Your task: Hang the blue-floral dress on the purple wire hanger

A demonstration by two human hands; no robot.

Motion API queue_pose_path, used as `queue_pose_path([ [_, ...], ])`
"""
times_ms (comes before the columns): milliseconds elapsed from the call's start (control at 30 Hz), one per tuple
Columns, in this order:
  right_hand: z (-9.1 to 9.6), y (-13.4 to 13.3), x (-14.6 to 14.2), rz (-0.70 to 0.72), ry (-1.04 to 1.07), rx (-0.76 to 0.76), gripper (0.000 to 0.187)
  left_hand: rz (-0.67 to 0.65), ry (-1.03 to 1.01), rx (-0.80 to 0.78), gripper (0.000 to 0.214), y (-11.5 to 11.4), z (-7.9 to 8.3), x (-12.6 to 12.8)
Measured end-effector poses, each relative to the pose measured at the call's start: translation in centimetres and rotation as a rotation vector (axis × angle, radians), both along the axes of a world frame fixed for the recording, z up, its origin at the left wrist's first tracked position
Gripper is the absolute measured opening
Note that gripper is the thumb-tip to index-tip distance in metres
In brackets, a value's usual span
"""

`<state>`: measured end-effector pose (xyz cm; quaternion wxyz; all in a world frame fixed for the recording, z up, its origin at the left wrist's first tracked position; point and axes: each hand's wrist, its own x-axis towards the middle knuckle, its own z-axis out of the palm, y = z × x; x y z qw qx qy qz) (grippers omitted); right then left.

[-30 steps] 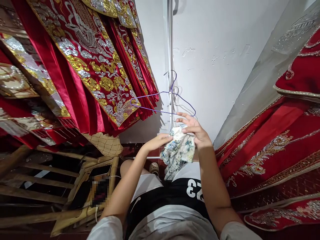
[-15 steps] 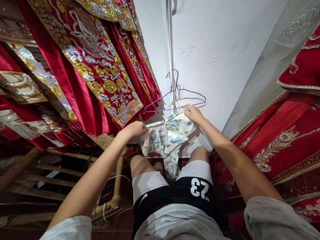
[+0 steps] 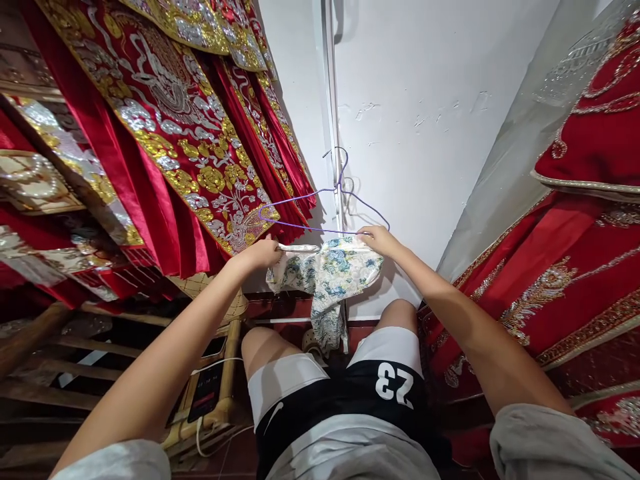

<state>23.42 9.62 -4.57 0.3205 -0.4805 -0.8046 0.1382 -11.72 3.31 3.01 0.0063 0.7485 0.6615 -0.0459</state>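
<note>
Here, spreading a floral cloth point(image 3: 333, 270) just under a purple wire hanger point(image 3: 338, 189).
Held by its top edge between left hand point(image 3: 260, 253) and right hand point(image 3: 377, 239), both sets of fingers pinched shut on the fabric, far centre before the white wall point(image 3: 425, 133). Looks mid-spread; meeting the hanger's bottom wire calls for a level, taut edge and a small lift. Crowded by red embroidered robes on the left point(image 3: 175, 133) and right point(image 3: 575, 267); open room only in the narrow middle above the knees.

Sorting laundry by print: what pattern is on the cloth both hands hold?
The cloth shows blue-green flowers on cream, clearest in the head view.
</note>
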Motion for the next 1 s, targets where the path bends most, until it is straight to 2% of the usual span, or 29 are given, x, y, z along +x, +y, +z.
queue_pose_path([
  [200, 0.7, -1.9, 3.1, -0.184, 0.108, 0.083, 0.032, -0.075, -0.079, 0.156, 0.029, 0.4, -0.6, 0.6],
  [433, 2.7, -4.2, 4.4, -0.264, 0.18, 0.104, 0.019, -0.033, -0.113, 0.192, 0.033, 1.0, 0.8, 2.8],
  [533, 2.8, -4.9, 4.5, -0.299, 0.225, 0.128, 0.027, -0.053, -0.089, 0.118, 0.033, 1.3, 0.8, 3.4],
  [633, 2.6, -5.2, 4.6, -0.286, 0.286, 0.136, 0.034, -0.075, -0.095, 0.011, 0.03, 1.7, 0.0, 3.3],
  [700, 2.5, -5.2, 4.6, -0.254, 0.314, 0.132, 0.037, -0.077, -0.115, 0.024, 0.03, 2.2, -0.5, 2.8],
  [833, 2.4, -5.1, 4.4, -0.264, 0.357, 0.134, 0.039, -0.099, -0.202, 0.179, 0.029, 2.9, -0.8, 2.2],
  [900, 2.3, -5.1, 4.2, -0.254, 0.37, 0.123, 0.04, -0.168, -0.293, 0.324, 0.029, 3.0, -0.4, 2.6],
  [1000, 2.1, -5.3, 3.8, -0.149, 0.414, 0.021, 0.045, -0.271, -0.493, 0.583, 0.031, 2.9, 0.6, 4.0],
])
